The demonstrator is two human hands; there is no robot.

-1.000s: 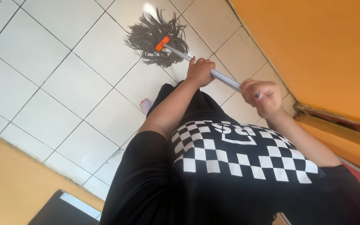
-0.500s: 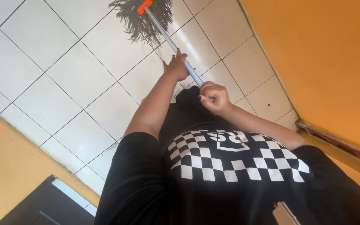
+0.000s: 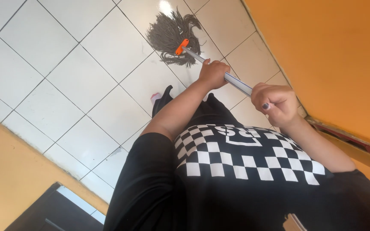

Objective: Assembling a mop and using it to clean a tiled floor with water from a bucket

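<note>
Orange wall (image 3: pixel 9 171) is filling the 8 o'clock corner, with white tiled floor (image 3: pixel 65 77) spreading beside it. Toward 12 o'clock, the grey string mop head (image 3: pixel 170 34) is lying on the tiles, joined by an orange collar (image 3: pixel 182 46) to a pale mop handle (image 3: pixel 236 83) slanting down toward 3 o'clock. The left hand (image 3: pixel 213 73) is gripping the handle near the head, fingers closed around it. The right hand (image 3: pixel 275 102) is clenching the handle's upper part, fingers curled shut. A black shirt with white checks (image 3: pixel 236 162) is filling the 6 o'clock area.
</note>
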